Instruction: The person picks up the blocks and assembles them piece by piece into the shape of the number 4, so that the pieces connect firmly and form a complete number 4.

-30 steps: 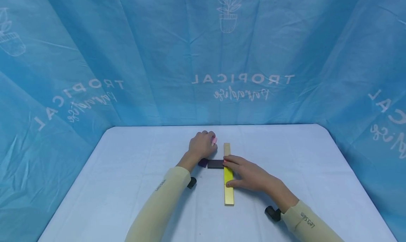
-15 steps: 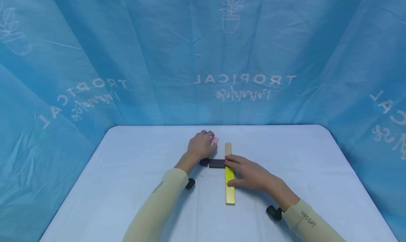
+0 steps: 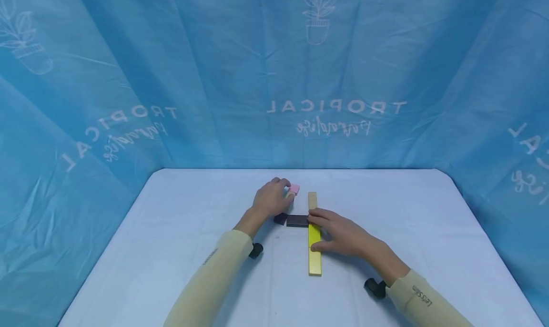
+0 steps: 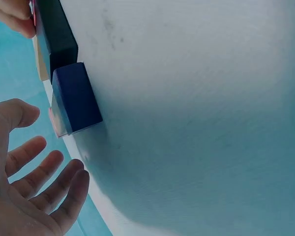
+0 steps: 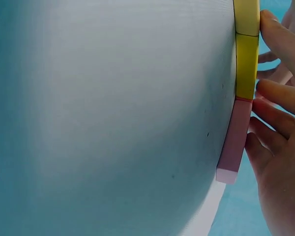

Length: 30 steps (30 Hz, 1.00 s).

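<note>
In the head view my left hand [image 3: 270, 197] hovers just left of a small pink block [image 3: 294, 189], fingers relaxed and spread, with a beige piece [image 3: 290, 195] beside its thumb. A dark navy block [image 3: 280, 219] sits below that wrist and adjoins a flat black block [image 3: 297, 220]. The black block's end meets a straight row of blocks: beige [image 3: 312, 200] at the far end, yellow [image 3: 314, 235] in the middle, pale gold [image 3: 315, 265] nearest. My right hand [image 3: 345, 231] rests fingertips and thumb along this row. In the right wrist view the row's far block shows a pink side [image 5: 236, 137].
The blocks lie on a white-covered table [image 3: 171, 270]. Blue printed curtains [image 3: 214, 79] hang behind it and along both sides. A small black device [image 3: 375, 288] is strapped to my right wrist, and another black device [image 3: 256, 250] to my left.
My left hand has drawn slightly left, away from the pink block, which shows more now. The right hand keeps its place on the row. The head view has turned a little left.
</note>
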### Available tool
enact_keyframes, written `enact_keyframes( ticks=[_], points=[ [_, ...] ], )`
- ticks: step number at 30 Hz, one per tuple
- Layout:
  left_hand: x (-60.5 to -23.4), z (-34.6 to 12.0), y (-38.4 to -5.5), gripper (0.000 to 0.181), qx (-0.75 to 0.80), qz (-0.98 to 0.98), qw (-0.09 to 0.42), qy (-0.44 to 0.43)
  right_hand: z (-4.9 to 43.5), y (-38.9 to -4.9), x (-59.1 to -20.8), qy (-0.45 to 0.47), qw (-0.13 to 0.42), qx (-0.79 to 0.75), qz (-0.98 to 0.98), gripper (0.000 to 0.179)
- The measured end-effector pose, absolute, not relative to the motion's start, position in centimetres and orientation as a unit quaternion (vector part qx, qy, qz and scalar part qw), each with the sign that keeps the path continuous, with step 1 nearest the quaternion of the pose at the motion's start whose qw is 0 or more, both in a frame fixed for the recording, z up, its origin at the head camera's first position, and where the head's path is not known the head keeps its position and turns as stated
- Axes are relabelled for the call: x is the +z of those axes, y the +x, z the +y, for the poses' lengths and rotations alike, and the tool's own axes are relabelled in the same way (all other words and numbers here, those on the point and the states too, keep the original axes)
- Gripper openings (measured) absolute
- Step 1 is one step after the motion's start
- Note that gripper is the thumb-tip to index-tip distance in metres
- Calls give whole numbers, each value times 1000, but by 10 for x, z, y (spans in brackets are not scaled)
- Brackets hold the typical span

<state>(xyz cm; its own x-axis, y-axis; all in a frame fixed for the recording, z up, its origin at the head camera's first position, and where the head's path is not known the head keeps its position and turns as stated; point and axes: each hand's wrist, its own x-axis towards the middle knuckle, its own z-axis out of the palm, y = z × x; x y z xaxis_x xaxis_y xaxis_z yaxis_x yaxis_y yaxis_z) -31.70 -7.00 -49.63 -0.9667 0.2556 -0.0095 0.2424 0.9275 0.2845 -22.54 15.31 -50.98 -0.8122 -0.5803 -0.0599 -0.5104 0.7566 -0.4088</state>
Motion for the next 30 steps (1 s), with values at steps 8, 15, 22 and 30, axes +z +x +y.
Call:
enact_keyframes(
  ticks=[8,15,22,30],
  points=[
    [-500,-72,-315,39,139,983,32,120,152,-226,-509,-299,100,-200,928,82],
    [-501,-72,-315,38,140,983,31,118,151,-226,-509,-286,108,-204,930,82],
    [-502,-72,-316,38,150,981,36,115,153,-226,-510,-265,107,-226,931,87],
    [-502,-75,-317,38,154,981,34,115,156,-228,-509,-268,96,-249,926,83]
  ],
)
